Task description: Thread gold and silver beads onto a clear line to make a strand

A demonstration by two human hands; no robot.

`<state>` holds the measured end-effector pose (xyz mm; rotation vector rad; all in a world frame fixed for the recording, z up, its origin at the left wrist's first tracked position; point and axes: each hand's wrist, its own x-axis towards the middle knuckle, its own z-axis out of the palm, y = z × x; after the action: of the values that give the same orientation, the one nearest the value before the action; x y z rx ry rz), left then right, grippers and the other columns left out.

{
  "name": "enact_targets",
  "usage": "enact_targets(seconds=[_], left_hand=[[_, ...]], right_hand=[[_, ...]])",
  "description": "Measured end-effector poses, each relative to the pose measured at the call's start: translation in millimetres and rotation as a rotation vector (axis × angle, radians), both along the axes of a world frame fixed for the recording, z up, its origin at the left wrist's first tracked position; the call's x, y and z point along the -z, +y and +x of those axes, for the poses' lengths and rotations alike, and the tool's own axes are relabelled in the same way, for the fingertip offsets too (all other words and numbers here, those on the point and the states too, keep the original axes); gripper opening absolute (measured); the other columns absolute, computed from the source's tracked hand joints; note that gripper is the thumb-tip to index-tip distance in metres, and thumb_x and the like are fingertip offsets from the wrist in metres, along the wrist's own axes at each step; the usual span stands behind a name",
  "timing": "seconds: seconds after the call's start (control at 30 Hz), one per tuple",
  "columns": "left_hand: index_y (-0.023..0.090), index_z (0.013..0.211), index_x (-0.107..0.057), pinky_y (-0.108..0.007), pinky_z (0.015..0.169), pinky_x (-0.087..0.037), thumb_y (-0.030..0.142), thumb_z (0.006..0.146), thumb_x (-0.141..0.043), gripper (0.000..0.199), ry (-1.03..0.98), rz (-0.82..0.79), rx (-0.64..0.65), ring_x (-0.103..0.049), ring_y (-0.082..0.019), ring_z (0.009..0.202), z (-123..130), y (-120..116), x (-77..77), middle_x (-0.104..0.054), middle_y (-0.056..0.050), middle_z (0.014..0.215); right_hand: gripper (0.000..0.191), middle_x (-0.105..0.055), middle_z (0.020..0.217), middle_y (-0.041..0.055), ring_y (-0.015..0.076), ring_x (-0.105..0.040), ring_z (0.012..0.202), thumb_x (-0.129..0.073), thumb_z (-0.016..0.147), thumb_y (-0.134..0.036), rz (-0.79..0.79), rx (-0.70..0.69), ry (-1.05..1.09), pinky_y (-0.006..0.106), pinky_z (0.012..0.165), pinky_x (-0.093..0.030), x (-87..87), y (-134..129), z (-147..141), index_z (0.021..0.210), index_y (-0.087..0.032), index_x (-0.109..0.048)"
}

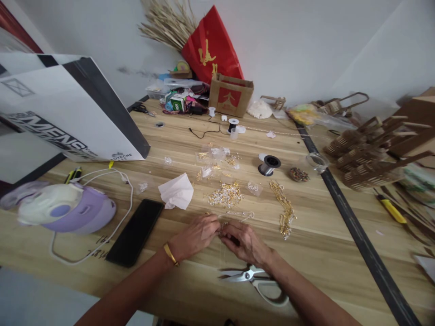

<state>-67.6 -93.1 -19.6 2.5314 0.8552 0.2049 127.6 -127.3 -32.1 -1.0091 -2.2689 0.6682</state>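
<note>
My left hand (200,233) and my right hand (247,241) meet over the table, fingertips pinched close together. A silvery beaded chain (238,214) runs out from between them and curves on the wood just beyond. What the pinched fingers grip is too small to be certain, though the chain's end leads into them. Scissors (251,275) with white handles lie below my right wrist, partly hidden by the forearm. A pile of gold and clear beads (226,194) sits just past the hands. To the right rests a bundle of gold chains (284,210).
Left of my hands are a black phone (136,233), a crumpled tissue (176,192) and a purple-and-white device (71,208) with a white cable. A wire spool (270,165) and a bead dish (299,174) stand at right. Woven baskets (360,158) crowd the far right.
</note>
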Motion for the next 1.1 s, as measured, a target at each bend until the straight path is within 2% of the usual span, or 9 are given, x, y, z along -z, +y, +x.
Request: enact_targets(seconds=[0.17, 0.37, 0.57, 0.87, 1.1], left_hand=[[0.015, 0.083, -0.054, -0.031, 0.081, -0.04, 0.017, 0.092, -0.042, 0.014, 0.009, 0.003, 0.01, -0.053, -0.018, 0.086, -2.4, 1.0, -3.9, -0.055, -0.004, 0.088], [0.016, 0.085, -0.054, -0.029, 0.079, -0.041, 0.017, 0.092, -0.041, 0.015, -0.084, -0.014, -0.003, -0.054, -0.017, 0.085, -0.9, 0.3, -20.0, -0.055, -0.003, 0.088], [0.016, 0.082, -0.056, -0.027, 0.078, -0.042, 0.016, 0.091, -0.044, 0.016, -0.135, -0.062, -0.012, -0.054, -0.016, 0.083, 11.0, 0.5, -31.7, -0.056, -0.003, 0.085], [0.016, 0.073, -0.066, -0.023, 0.066, -0.043, 0.013, 0.079, -0.06, 0.008, -0.244, -0.251, -0.238, -0.057, -0.013, 0.071, 31.1, 15.7, -35.8, -0.063, -0.001, 0.074], [0.014, 0.073, -0.066, -0.023, 0.064, -0.043, 0.017, 0.08, -0.057, 0.011, -0.313, -0.276, -0.35, -0.058, -0.013, 0.07, 32.2, 18.1, -31.7, -0.067, -0.002, 0.073]], right_hand=[[0.008, -0.057, 0.074, 0.0034, 0.0131, -0.054, 0.064, -0.051, 0.089, -0.018, -0.047, 0.033, 0.074, 0.022, 0.058, -0.043, -4.2, 0.9, -0.4, 0.084, -0.017, -0.057], [0.011, -0.053, 0.069, 0.0014, 0.0126, -0.049, 0.061, -0.053, 0.089, -0.026, -0.099, 0.079, 0.137, 0.023, 0.056, -0.041, 0.0, 2.8, 2.2, 0.088, -0.016, -0.059], [0.027, -0.047, 0.059, -0.002, 0.0109, -0.043, 0.055, -0.052, 0.089, -0.033, -0.182, 0.115, 0.198, 0.022, 0.051, -0.036, -1.0, 3.8, 2.5, 0.068, -0.017, -0.053], [0.026, -0.051, 0.06, -0.0008, 0.0106, -0.045, 0.054, -0.052, 0.088, -0.034, -0.226, 0.229, 0.266, 0.021, 0.051, -0.036, -2.6, 3.9, 7.8, 0.073, -0.015, -0.06], [0.025, -0.057, 0.062, 0.0008, 0.0113, -0.05, 0.055, -0.053, 0.088, -0.034, -0.183, 0.277, 0.265, 0.021, 0.052, -0.039, -1.8, 5.1, 8.5, 0.075, -0.015, -0.064]])
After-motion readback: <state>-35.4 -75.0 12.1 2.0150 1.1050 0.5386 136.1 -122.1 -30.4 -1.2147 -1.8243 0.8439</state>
